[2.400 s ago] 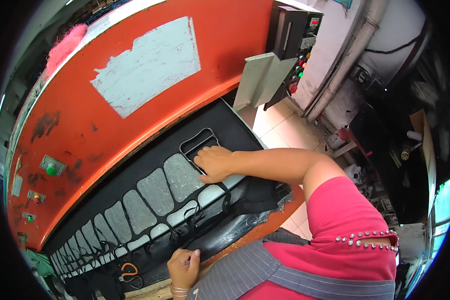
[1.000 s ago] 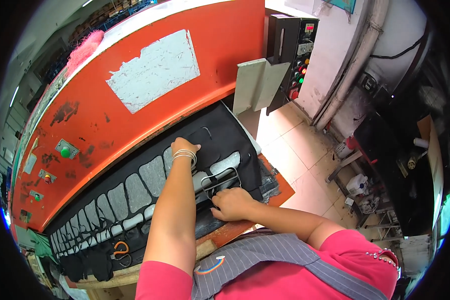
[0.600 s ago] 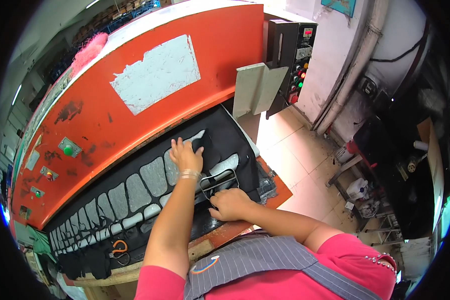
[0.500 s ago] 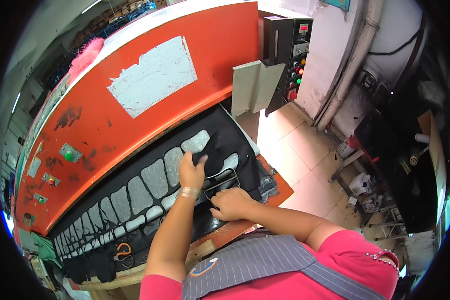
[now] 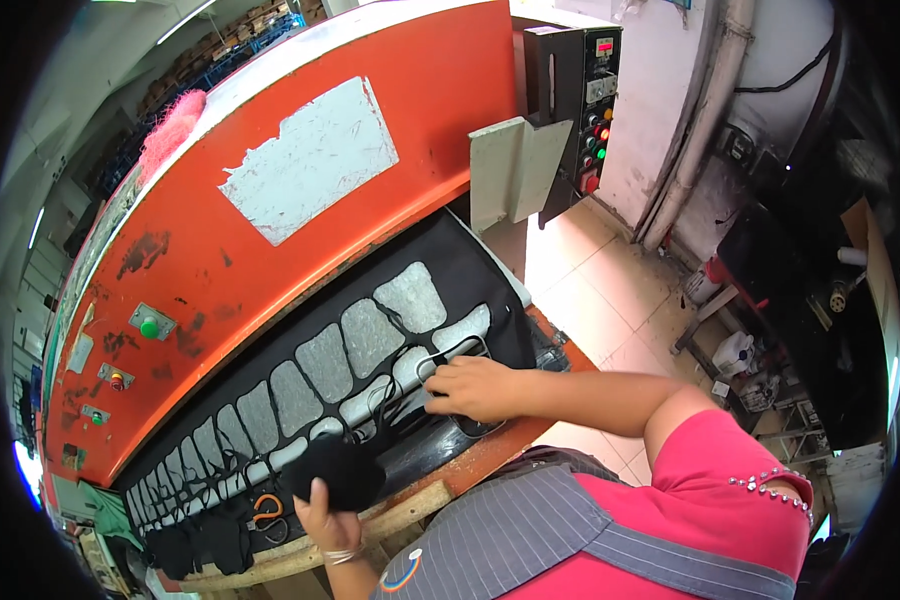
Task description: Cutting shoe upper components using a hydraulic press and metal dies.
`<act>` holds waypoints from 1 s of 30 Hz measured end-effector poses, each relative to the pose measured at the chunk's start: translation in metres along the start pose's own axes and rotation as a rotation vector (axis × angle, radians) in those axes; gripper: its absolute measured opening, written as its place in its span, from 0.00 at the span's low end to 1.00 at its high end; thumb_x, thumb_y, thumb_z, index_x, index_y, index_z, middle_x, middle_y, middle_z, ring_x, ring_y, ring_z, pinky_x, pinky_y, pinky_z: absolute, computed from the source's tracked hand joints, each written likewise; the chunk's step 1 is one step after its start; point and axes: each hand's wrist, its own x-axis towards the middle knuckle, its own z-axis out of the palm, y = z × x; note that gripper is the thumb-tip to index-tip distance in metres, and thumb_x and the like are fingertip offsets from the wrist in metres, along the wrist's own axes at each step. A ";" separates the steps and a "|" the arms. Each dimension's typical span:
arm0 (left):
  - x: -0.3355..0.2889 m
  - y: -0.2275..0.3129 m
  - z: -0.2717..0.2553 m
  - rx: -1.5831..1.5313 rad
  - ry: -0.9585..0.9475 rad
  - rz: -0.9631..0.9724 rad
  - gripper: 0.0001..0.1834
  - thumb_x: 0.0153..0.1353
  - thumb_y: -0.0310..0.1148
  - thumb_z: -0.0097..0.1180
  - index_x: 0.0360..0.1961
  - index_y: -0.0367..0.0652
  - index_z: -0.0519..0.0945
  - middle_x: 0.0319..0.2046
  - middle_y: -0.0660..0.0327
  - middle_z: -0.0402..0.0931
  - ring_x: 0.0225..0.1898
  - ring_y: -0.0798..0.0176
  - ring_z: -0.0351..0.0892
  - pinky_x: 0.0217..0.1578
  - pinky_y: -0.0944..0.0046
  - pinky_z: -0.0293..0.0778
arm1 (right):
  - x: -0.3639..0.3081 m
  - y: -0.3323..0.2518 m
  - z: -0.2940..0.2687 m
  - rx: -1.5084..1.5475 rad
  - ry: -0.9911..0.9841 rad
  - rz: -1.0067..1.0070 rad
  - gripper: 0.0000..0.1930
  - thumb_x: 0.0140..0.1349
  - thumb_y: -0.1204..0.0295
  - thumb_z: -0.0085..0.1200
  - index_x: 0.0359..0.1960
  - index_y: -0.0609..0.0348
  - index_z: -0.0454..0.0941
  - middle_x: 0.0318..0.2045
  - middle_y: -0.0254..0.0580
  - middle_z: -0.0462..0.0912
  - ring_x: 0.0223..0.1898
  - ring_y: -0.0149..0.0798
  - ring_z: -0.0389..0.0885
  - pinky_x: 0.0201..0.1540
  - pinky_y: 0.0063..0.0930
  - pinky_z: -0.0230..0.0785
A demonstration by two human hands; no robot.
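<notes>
In my left hand (image 5: 328, 522) is a black cut fabric piece (image 5: 342, 474), gripped near the front edge of the work surface. My right hand (image 5: 470, 388) is closed on a metal loop-shaped cutting die (image 5: 486, 346) toward the right end of the black sheet; the fingers hide part of it. The black sheet (image 5: 378, 268) lies across the bed under the orange press. Rows of cut-out openings in it show the grey board (image 5: 372, 336) beneath. Thin black strips hang loose between the openings.
Orange-handled cutters (image 5: 267, 507) and a pile of black pieces (image 5: 202, 545) lie along the front edge at left. The orange press beam (image 5: 430, 120) stands behind the sheet. A control box (image 5: 596, 110) and pale metal plate (image 5: 518, 170) stand at the far right.
My left hand has pulled back toward me and left with the black piece, uncovering another opening at the sheet's right end. The right hand has shifted slightly and stays on the cutting die.
</notes>
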 end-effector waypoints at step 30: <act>-0.076 -0.014 -0.090 -0.633 -0.113 -0.652 0.28 0.64 0.41 0.49 0.62 0.38 0.66 0.60 0.54 0.68 0.61 0.57 0.66 0.66 0.55 0.55 | 0.034 0.199 -0.016 0.011 -0.123 0.723 0.15 0.55 0.60 0.53 0.31 0.61 0.80 0.32 0.56 0.81 0.37 0.57 0.80 0.42 0.45 0.71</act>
